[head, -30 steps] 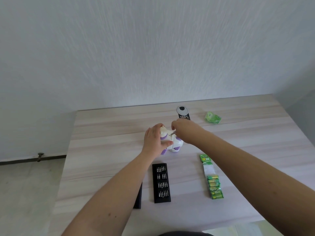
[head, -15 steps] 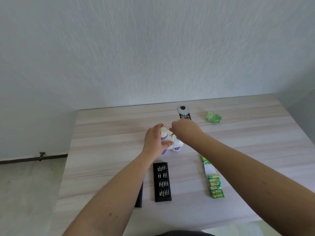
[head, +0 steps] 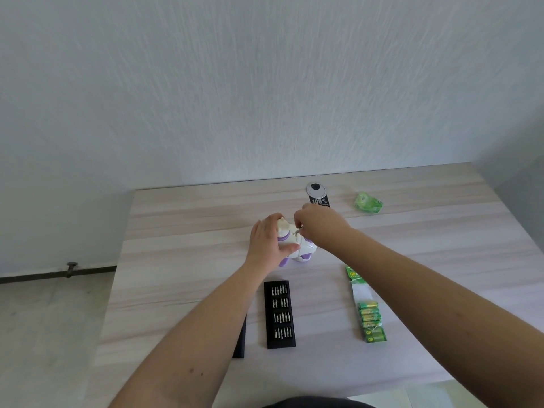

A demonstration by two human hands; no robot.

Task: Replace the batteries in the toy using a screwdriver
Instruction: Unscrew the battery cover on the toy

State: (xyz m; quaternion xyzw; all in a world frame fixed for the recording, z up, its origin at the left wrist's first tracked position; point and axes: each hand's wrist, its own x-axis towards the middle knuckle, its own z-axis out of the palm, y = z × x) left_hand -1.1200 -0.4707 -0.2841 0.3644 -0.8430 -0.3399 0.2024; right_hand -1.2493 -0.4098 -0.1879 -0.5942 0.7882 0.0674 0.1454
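A white and purple toy [head: 297, 245] lies on the wooden table [head: 182, 260] near its middle. My left hand [head: 266, 245] grips the toy from the left, thumb across its front. My right hand [head: 319, 226] hovers over the toy from the right and pinches a thin silver screwdriver [head: 298, 232], whose tip points down at the toy's body. Most of the screwdriver is hidden in my fingers. A strip of green batteries [head: 371, 320] in torn packaging lies to the right, under my right forearm.
A black tray of screwdriver bits [head: 279, 314] lies in front of the toy, with its black lid [head: 240, 340] partly under my left forearm. A black and white card [head: 318, 197] and crumpled green wrapper [head: 368, 202] sit near the far edge by the wall.
My right hand has shifted slightly over the toy, and the screwdriver shaft shows between my fingers again. My left hand keeps its grip on the toy.
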